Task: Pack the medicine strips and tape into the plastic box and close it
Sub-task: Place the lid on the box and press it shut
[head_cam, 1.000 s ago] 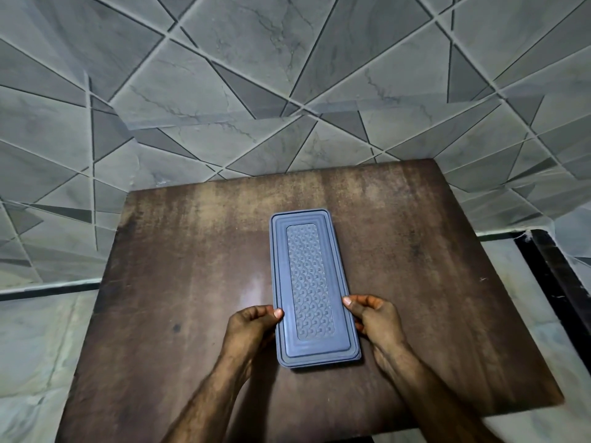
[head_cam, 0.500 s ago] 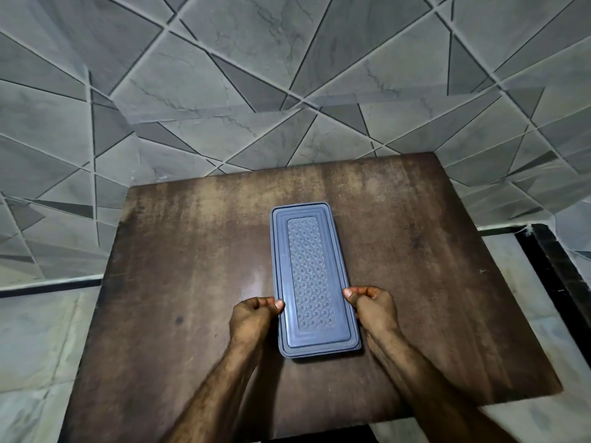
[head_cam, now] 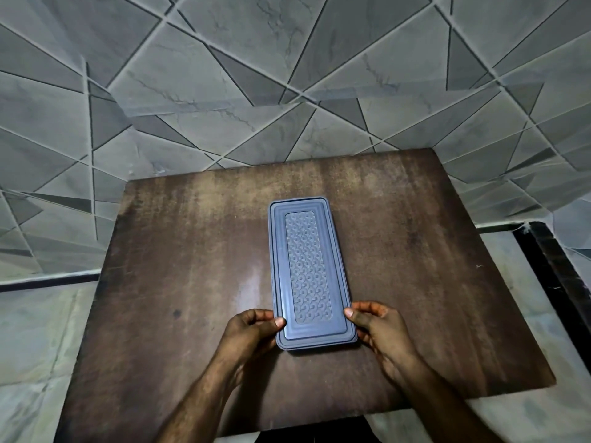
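A long blue-grey plastic box (head_cam: 308, 270) lies lengthwise in the middle of the brown wooden table (head_cam: 179, 257), its patterned lid seated on top. My left hand (head_cam: 252, 330) grips the box's near left edge, thumb resting on the lid rim. My right hand (head_cam: 377, 327) holds the near right edge the same way, thumb on the rim. No medicine strips or tape are visible; the lid hides whatever is inside.
The table stands against a wall of grey geometric tiles (head_cam: 287, 91). Pale marble floor (head_cam: 35, 340) shows on the left and right, with a black strip (head_cam: 556, 273) along the floor at the right. Nothing else lies on the tabletop.
Both hands stay on the near end of the closed box. The view has shifted slightly; the box and hands keep the same grip and place on the table.
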### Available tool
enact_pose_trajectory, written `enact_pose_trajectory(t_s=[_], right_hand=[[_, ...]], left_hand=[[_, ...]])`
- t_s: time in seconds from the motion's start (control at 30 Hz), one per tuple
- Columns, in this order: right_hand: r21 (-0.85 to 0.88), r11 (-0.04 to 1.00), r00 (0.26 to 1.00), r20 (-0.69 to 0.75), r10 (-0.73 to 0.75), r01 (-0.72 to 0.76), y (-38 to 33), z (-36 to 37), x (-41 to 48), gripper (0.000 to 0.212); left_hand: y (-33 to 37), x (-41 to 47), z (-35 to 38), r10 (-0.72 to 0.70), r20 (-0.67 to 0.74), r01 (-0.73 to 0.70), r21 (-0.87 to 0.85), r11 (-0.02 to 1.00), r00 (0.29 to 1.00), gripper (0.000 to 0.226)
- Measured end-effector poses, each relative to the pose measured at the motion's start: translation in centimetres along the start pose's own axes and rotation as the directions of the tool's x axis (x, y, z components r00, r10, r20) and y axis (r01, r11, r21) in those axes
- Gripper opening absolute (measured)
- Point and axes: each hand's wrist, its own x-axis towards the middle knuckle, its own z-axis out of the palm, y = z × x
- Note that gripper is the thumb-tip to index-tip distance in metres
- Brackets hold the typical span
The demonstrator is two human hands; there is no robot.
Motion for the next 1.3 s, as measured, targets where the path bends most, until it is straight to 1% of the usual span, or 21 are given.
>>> enact_pose_trajectory(t_s=[0.17, 0.3, 0.47, 0.67, 0.9, 0.97, 1.07, 1.13, 1.2, 1.3], right_hand=[[0.028, 0.999, 0.997, 0.06, 0.042, -0.044, 0.5, -0.7, -1.1, 0.019], [0.021, 0.998, 0.995, 0.081, 0.058, -0.06, 0.7, -0.8, -1.1, 0.02], [-0.041, 0.999, 0.999, 0.031, 0.019, -0.017, 1.2, -0.7, -0.7, 0.018], [-0.07, 0.997, 0.999, -0.044, -0.016, 0.013, 1.7, -0.1, -0.7, 0.016], [-0.082, 0.996, 0.999, -0.038, -0.032, 0.029, 1.5, -0.3, -1.1, 0.02], [-0.13, 0.99, 0.998, -0.042, -0.055, 0.05, 1.6, -0.3, -1.2, 0.023], [-0.251, 0.963, 0.991, -0.066, -0.119, 0.098, 1.8, 0.0, -1.5, 0.029], [-0.338, 0.931, 0.979, -0.098, -0.179, 0.137, 1.8, 0.2, -1.4, 0.029], [-0.414, 0.895, 0.966, -0.114, -0.232, 0.166, 1.4, 0.5, -1.4, 0.028], [-0.47, 0.864, 0.96, -0.111, -0.259, 0.178, 0.5, 0.9, -1.0, 0.029]], left_hand=[[-0.4, -0.9, -0.3, -0.052, 0.048, 0.05, 0.036, 0.998, 0.998, 0.036], [-0.8, -0.9, -0.2, -0.046, 0.04, 0.044, 0.033, 0.998, 0.998, 0.035], [-1.4, -0.7, 0.0, -0.015, 0.005, 0.015, 0.013, 1.0, 1.0, 0.03], [-1.5, -0.3, 0.1, 0.037, -0.048, -0.033, 0.1, 0.994, 0.998, 0.03], [-1.6, -0.6, -0.1, 0.054, 0.002, -0.054, 0.084, 0.995, 0.999, 0.031], [-1.5, -0.7, -0.2, 0.06, 0.015, -0.061, 0.102, 0.993, 0.998, 0.031], [-1.3, -0.7, -0.3, 0.076, 0.006, -0.076, 0.114, 0.991, 0.997, 0.031], [-1.1, -0.4, -0.2, 0.124, -0.03, -0.119, 0.139, 0.983, 0.992, 0.031], [-0.8, -0.2, 0.0, 0.199, -0.076, -0.18, 0.201, 0.963, 0.977, 0.032], [-0.1, -0.1, 0.6, 0.263, -0.129, -0.221, 0.271, 0.937, 0.956, 0.025]])
